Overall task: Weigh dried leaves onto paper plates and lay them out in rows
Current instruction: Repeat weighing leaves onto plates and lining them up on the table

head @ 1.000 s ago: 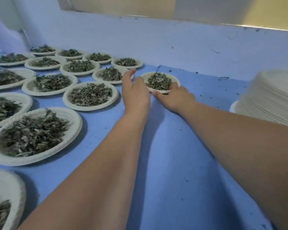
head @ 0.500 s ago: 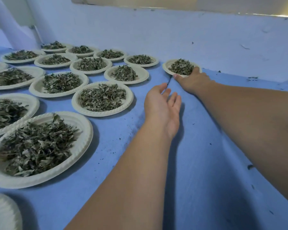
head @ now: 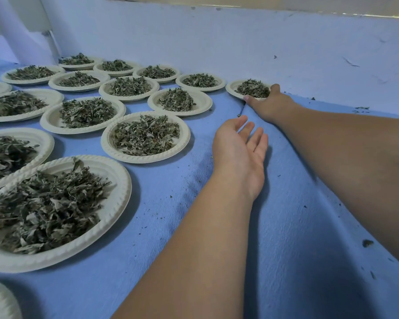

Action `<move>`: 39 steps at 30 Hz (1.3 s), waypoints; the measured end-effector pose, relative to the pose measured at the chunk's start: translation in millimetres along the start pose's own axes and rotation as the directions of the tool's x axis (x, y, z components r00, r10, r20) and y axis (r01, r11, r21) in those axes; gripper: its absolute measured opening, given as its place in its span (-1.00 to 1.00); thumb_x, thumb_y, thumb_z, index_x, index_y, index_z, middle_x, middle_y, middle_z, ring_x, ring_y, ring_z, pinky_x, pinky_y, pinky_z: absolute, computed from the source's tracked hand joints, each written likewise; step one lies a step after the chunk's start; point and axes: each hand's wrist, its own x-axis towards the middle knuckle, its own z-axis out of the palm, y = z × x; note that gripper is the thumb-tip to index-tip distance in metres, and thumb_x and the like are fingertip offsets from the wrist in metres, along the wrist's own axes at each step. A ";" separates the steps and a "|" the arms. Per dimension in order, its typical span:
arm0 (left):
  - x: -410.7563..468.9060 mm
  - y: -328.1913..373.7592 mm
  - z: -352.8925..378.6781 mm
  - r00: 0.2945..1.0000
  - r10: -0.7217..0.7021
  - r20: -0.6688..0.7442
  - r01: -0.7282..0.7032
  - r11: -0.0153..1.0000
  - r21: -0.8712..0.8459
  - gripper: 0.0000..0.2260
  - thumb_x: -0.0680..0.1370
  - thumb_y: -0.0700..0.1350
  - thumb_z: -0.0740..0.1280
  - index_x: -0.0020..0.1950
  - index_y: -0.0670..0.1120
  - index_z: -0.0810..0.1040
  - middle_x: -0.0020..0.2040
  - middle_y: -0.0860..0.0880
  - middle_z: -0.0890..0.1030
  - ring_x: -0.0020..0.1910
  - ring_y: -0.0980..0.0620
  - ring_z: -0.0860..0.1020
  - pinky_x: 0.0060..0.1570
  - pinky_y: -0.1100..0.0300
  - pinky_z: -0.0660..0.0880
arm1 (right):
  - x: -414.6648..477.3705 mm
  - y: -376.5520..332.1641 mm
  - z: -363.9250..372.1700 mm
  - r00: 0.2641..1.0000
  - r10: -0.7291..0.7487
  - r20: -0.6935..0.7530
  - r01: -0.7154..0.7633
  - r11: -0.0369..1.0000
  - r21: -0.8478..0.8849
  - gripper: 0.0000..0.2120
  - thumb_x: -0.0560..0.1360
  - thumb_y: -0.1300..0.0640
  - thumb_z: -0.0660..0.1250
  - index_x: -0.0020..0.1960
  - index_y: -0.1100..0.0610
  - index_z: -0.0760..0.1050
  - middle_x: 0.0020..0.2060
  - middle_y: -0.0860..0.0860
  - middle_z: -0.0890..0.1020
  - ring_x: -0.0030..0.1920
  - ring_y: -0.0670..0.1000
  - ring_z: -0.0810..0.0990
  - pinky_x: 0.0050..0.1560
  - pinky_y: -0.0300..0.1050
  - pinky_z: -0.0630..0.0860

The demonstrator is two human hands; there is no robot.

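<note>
Last plate set at the right end of the back row, right hand on its rim.

From the left, the filled paper plates (head: 145,137) lie in rows on the blue cloth (head: 286,226). The left hand (head: 240,148) is open with the palm up, holds nothing, and is short of the back row. Beyond it the last plate (head: 232,89) with its dried leaves (head: 252,88) lies close under the wall (head: 217,42), near its neighbour plate (head: 199,82) but apart from it. The right hand (head: 270,104) is the nearer one and grasps the near-right rim, so the plate lies ahead and left of it. The row runs leftward along the wall. One second ago both hands held this plate nearer, beside the second row. Since half a second ago almost nothing has moved.
</note>
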 end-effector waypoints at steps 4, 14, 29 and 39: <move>-0.4 0.4 0.3 1.000 0.001 -0.014 -0.001 1.000 0.011 -0.72 0.70 -0.12 0.18 0.33 -0.19 0.53 0.38 -0.21 0.53 0.37 -0.17 0.53 0.28 0.06 0.51 | -0.3 -1.1 2.8 1.000 0.016 -0.027 -0.016 1.000 0.005 0.08 0.23 -0.67 -0.03 0.52 0.01 0.08 0.29 0.18 0.55 0.32 0.30 0.49 0.31 0.30 0.35; 1.9 -7.7 3.1 0.998 0.047 -0.038 -0.037 0.973 0.227 -0.72 0.69 -0.16 0.21 0.38 -0.17 0.50 0.33 -0.15 0.55 0.31 -0.10 0.56 0.22 0.11 0.54 | -6.1 7.5 6.4 0.997 0.082 0.003 -0.082 0.991 -0.105 0.02 0.39 -0.58 -0.13 0.64 0.00 -0.26 0.54 0.21 0.27 0.54 0.26 0.20 0.47 0.31 0.14; 1.6 -37.2 -2.3 0.899 0.320 0.299 -0.390 0.276 0.878 -0.72 0.59 -0.21 0.22 0.25 0.02 0.53 0.16 0.12 0.54 0.06 0.16 0.51 -0.03 0.25 0.39 | -94.2 53.9 -28.8 0.974 0.004 0.227 0.056 0.964 -0.259 -0.12 0.50 -0.45 -0.13 0.66 0.05 -0.08 0.65 0.06 -0.05 0.63 0.13 -0.09 0.55 0.30 -0.06; -49.5 -74.5 -5.3 0.829 0.185 0.528 -0.344 -0.575 0.742 -0.81 0.63 -0.17 0.16 0.16 -0.17 0.51 0.20 -0.24 0.59 0.20 -0.24 0.53 -0.04 0.08 0.29 | -211.0 85.2 -63.9 0.952 -0.041 0.304 0.135 0.946 -0.295 -0.25 0.65 -0.30 -0.18 0.65 0.16 -0.16 0.64 0.09 -0.13 0.63 0.12 -0.14 0.57 0.27 -0.10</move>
